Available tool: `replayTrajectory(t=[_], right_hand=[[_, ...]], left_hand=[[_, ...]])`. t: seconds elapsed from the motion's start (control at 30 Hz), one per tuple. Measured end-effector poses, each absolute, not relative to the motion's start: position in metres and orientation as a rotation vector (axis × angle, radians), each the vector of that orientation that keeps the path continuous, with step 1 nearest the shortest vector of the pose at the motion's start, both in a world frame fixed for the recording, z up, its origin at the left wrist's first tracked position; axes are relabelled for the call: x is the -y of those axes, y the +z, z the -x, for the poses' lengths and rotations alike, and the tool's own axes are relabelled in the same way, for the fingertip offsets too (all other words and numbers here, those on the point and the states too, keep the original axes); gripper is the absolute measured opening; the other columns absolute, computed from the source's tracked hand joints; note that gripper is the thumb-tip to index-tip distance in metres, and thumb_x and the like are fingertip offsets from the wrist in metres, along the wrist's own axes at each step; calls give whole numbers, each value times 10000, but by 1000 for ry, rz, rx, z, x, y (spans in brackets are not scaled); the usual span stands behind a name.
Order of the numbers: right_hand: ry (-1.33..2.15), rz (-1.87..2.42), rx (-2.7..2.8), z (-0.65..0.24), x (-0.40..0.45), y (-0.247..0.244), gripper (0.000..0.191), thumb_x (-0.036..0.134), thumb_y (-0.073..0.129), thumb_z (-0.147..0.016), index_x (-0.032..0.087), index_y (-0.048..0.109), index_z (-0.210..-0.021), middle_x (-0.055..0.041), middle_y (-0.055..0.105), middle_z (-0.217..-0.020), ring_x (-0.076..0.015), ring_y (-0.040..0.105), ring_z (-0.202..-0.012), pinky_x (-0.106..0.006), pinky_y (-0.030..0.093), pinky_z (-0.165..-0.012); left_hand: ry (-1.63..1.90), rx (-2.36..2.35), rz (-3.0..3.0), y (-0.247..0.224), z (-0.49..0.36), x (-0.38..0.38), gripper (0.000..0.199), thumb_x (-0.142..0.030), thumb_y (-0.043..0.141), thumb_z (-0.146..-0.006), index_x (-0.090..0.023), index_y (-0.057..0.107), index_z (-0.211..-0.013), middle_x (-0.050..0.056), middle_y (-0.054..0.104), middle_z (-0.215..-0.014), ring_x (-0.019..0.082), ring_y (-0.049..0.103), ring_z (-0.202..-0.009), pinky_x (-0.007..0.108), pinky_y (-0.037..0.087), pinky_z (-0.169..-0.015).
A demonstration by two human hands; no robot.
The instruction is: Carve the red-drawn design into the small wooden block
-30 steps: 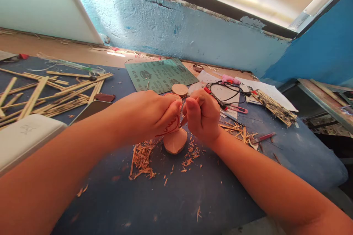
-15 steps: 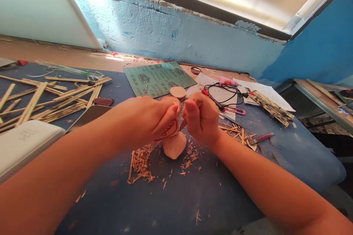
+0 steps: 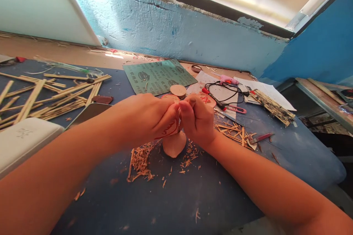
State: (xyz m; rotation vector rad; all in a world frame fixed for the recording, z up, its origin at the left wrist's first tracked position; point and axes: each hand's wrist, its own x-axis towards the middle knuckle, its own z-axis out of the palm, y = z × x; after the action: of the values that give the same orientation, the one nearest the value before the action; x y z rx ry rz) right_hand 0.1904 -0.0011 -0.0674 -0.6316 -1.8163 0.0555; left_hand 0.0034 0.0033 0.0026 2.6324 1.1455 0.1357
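A: My right hand point(image 3: 197, 119) has closed in on my left hand point(image 3: 150, 117) since a second ago; their thumbs now touch.

B: What's held?

A: Left grips a thin round wooden disc with red pen lines point(image 3: 168, 129); right is fisted, contents hidden. Another pale wooden disc point(image 3: 174, 144) lies beneath on the blue table point(image 3: 220, 191)

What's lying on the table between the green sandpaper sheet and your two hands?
In the head view, one round wooden disc lies between the green sandpaper sheet and the left hand and right hand.
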Motion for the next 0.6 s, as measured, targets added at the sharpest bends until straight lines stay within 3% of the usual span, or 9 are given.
replayTrajectory(t=[0.13,0.3,0.43,0.6], right_hand=[[80,654,1823,-193,1,-66,314,291,488,-1155,250,472,-844,79,488,-676,-86,464,-552,-258,415,-555],[101,651,1746,-197,1,-63,273,334,477,-1163,269,503,-899,63,523,-711,-107,521,-538,-304,440,-543],[97,659,1733,-196,1,-63,281,358,500,-1155,276,502,-887,56,541,-721,-115,538,-529,-324,450,-529],[143,692,1707,-193,1,-69,261,393,494,-1155,289,520,-917,53,552,-699,-127,545,-513,-331,442,-490]], left_hand=[[167,-1186,-2561,0,-1,-5,582,-500,176,-1116,-232,693,-1128,66,752,-908,252,668,-754,366,389,-707],[167,-1189,-2543,1,0,-6,563,-494,196,-1117,-239,693,-1052,40,699,-782,228,606,-682,358,351,-686],[184,-1173,-2531,1,-1,-6,543,-474,207,-1110,-239,692,-1041,53,726,-839,226,616,-703,356,350,-695],[185,-1210,-2532,-1,-2,-6,529,-481,216,-1096,-255,687,-1016,46,684,-753,230,588,-661,357,348,-676]])
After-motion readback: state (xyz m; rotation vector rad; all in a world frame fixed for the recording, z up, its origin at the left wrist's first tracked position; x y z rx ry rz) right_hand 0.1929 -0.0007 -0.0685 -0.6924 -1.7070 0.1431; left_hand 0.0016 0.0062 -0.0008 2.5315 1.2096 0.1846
